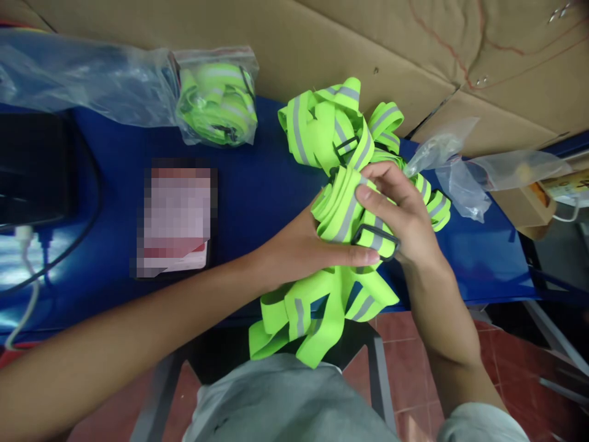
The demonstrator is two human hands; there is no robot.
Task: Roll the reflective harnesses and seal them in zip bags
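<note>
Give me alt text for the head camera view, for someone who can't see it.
A person's left hand and right hand hold a folded green strap with a grey stripe at a blue table. More green straps lie behind it, a bagged bundle to the left.

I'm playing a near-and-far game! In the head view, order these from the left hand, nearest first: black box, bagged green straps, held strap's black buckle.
1. Black buckle: right at the left hand.
2. Bagged green straps: up and left.
3. Black box: at the left edge.
</note>
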